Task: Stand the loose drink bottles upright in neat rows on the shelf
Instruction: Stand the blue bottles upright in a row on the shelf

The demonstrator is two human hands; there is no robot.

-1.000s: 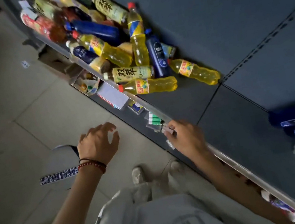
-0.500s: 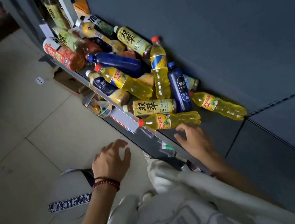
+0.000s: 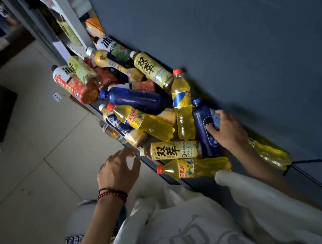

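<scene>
Head view: a heap of loose plastic drink bottles (image 3: 149, 106) lies on the dark grey metal shelf (image 3: 206, 182). They are tipped over and cross one another, from the near middle to the far left along the dark blue back panel (image 3: 226, 36).
Tea labels: two brown-tea bottles in yellow wrappers read "双萃" in black, one by the shelf's front edge (image 3: 173, 149) and one farther back (image 3: 151, 68).
Pineapple labels: the nearest clear bottle of yellow drink with a red cap (image 3: 193, 168) shows "凤梨" in red. A similar one farther left (image 3: 145, 120) carries "DAYAO" in small letters.
Other labels: the wording on a yellow, red-capped bottle with a blue-and-white band (image 3: 183, 105) is too small to read. The dark blue plastic bottle with a blue cap (image 3: 204, 127) shows white letters starting "BOL".
Right hand: the right hand (image 3: 229, 131) extends in from the near right, its forearm passing over another yellow bottle (image 3: 271, 152). The palm is down on the dark blue bottle, the thumb on its label and the fingers spread past its right side.
Right grip: blurred, so I cannot tell whether it closes round the bottle or merely lies on it.
Left hand: the left hand (image 3: 117, 169) hovers just off the shelf's front edge, beside the near tea bottle's white cap. A red-brown bead bracelet (image 3: 112, 195) sits at the wrist.
Left grip: fingers loosely curled and apart, holding nothing.
Clothing: a dark fabric band (image 3: 73, 240) at the near left reads "LORD".
</scene>
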